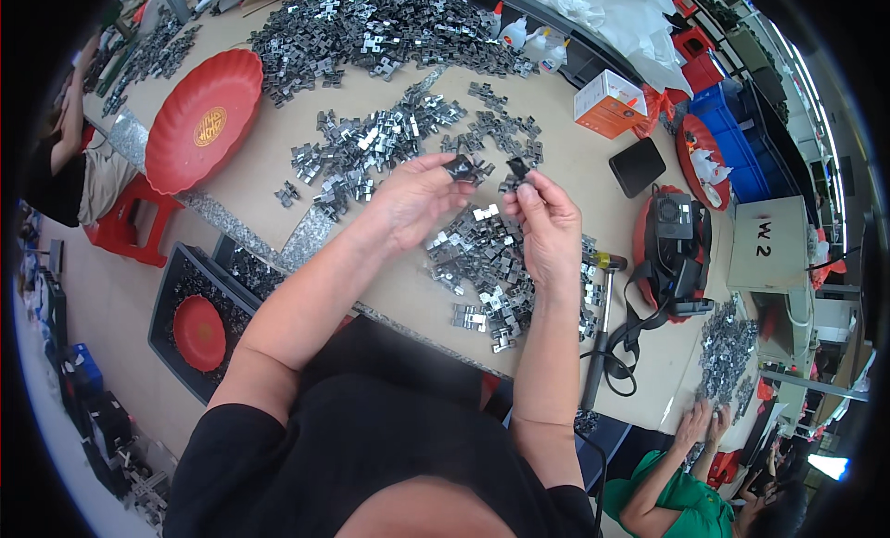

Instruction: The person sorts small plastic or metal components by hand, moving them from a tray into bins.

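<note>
My left hand (415,201) pinches a small dark metal clip (461,167) between its fingertips, raised a little over the table. Close beside it, my right hand (549,225) grips another small dark metal piece (517,168) at thumb and forefinger. The two pieces are near each other but apart. Under both hands lies a heap of shiny metal clips (482,260) on the tan table (575,167).
More metal clips are piled at the back (371,28) and left of centre (371,139). A red tray (204,119) lies left, a hammer (601,325) right, beside a black device on a red tray (675,241), an orange box (608,102). Another person's hands (700,425) sort clips lower right.
</note>
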`<control>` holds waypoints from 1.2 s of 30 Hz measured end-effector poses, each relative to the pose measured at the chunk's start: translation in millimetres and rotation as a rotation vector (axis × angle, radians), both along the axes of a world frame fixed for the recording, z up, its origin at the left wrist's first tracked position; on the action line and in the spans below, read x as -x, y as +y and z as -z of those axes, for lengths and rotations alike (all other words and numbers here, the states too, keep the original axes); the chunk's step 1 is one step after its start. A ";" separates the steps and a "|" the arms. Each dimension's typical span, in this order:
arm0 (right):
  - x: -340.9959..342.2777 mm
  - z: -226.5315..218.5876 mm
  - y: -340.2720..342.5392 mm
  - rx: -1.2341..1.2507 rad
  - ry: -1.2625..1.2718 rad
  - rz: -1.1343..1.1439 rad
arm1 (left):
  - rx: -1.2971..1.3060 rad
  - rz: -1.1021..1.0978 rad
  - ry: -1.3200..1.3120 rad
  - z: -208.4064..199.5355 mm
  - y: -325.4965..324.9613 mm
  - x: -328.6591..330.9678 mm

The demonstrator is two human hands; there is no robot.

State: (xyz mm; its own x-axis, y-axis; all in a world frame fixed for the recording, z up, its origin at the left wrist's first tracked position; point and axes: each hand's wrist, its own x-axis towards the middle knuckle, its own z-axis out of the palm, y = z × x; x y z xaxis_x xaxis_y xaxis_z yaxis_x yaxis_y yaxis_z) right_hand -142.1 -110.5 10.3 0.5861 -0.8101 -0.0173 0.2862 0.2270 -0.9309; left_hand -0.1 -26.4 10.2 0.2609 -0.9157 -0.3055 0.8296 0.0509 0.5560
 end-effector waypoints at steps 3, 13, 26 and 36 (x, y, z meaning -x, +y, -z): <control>3.0 0.1 -0.6 0.082 0.015 -0.075 | -0.073 0.050 -0.228 -3.7 -0.3 -6.3; -5.3 -6.3 13.5 0.041 0.270 -0.124 | -0.172 0.263 -0.399 -7.6 1.6 -16.4; -2.2 -7.5 13.4 0.027 0.300 -0.225 | -0.174 0.471 -0.619 -19.5 -1.6 -26.5; -2.0 -15.2 13.6 -0.097 0.206 -0.210 | -0.082 0.361 -0.613 -25.9 4.2 -18.0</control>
